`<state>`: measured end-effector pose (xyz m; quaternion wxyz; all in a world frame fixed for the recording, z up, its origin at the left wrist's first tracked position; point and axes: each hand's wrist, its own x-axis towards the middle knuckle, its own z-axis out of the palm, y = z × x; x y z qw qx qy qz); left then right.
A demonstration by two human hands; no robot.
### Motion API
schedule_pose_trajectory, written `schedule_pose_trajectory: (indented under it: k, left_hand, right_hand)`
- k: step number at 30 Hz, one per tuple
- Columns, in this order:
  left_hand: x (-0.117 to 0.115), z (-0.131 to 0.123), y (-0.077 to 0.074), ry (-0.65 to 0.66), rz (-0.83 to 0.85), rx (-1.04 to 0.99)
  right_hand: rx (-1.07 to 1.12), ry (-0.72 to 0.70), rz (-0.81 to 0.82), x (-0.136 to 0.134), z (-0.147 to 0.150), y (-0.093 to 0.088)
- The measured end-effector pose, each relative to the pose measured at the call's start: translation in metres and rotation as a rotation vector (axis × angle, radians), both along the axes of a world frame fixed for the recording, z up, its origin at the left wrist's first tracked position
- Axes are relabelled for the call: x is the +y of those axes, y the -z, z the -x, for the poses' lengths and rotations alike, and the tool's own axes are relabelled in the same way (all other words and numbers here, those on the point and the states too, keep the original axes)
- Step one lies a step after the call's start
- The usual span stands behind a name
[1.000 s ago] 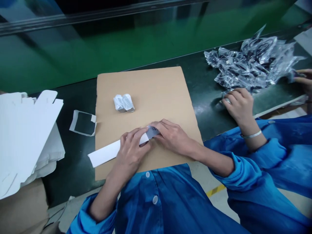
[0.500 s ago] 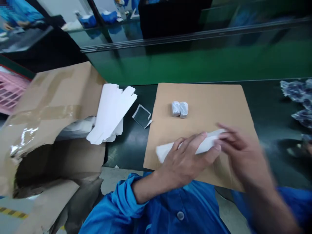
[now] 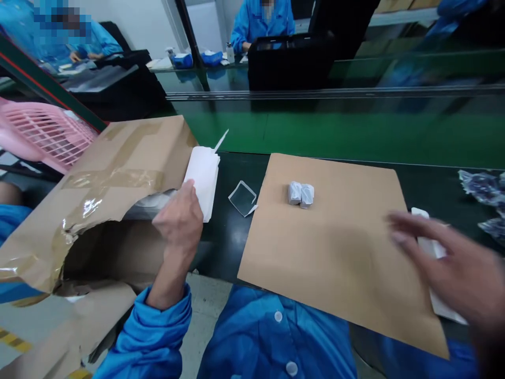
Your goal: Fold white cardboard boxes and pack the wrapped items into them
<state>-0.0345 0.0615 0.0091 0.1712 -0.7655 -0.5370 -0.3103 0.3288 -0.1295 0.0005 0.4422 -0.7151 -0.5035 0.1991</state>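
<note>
1. Brown cardboard sheet (image 3: pixel 315 247) lies on the desk (image 3: pixel 215 252) in front of you, its near edge close to your jacket (image 3: pixel 252 337); leaning in could shift it, carrying along the 2 wrapped pieces (image 3: pixel 294 193) on its far half.
2. Left of the sheet, your left hand (image 3: pixel 180 218) has its fingers curled closed at the white cartons (image 3: pixel 205 173), seemingly pinching an edge; they lie tightly stacked, so more than 1 might come away or crease.
3. Over the sheet's right edge, your right hand (image 3: pixel 450 263) is blurred and half open, nothing visible between its fingertips. Your wrist could knock the loose white carton (image 3: pixel 445 308) partly hidden below; I cannot tell whether they touch.
4. Left of the sheet, a dragging sleeve (image 3: pixel 165 326) might catch the white-edged square (image 3: pixel 251 209).
</note>
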Motion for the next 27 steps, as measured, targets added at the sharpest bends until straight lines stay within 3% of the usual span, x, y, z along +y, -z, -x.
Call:
schedule_pose_trajectory:
  k: [1,3,5,7,8,10,11,13,15,19,22,24,27]
  left_hand:
    - [-0.014,-0.010,0.000,0.066,-0.108,-0.011]
    - [-0.051,-0.035,0.004,0.316,-0.251,0.010]
    - [-0.090,-0.056,0.009,0.703,-0.178,0.029]
    - [-0.117,-0.063,0.009,0.863,0.000,-0.053]
    - [-0.123,-0.062,0.005,0.844,0.050,-0.149]
    - [-0.118,-0.053,-0.010,0.697,0.219,-0.420]
    - [-0.110,-0.049,-0.018,0.652,0.369,-0.552]
    - [-0.089,-0.043,-0.029,0.660,0.776,-0.533]
    - [-0.073,-0.042,-0.030,0.638,1.049,-0.441]
    - [-0.065,-0.043,-0.010,0.505,1.231,-0.637]
    - [-0.069,-0.045,0.001,0.522,1.409,-0.730]
    - [-0.069,-0.049,0.002,0.524,1.350,-0.670]
    - [-0.066,-0.054,0.000,0.531,1.081,-0.505]
  right_hand:
    - [0.103,-0.109,0.022,0.001,0.037,-0.002]
    - [0.412,-0.319,0.011,0.010,0.103,-0.004]
    - [0.617,-0.200,-0.049,0.029,0.140,-0.003]
    - [0.650,-0.121,-0.020,0.044,0.138,-0.004]
    - [0.602,-0.168,0.038,0.047,0.125,-0.006]
    - [0.419,-0.450,0.196,0.044,0.093,-0.016]
    - [0.308,-0.625,0.270,0.041,0.077,-0.022]
    - [0.081,-0.856,0.349,0.031,0.059,-0.031]
    - [-0.151,-0.803,0.306,0.021,0.059,-0.032]
    - [-0.596,-0.479,0.123,0.003,0.085,-0.015]
    - [-0.762,-0.486,0.031,-0.003,0.093,-0.002]
    - [-0.792,-0.520,-0.034,-0.003,0.093,0.002]
    - [-0.785,-0.526,-0.102,-0.004,0.092,0.004]
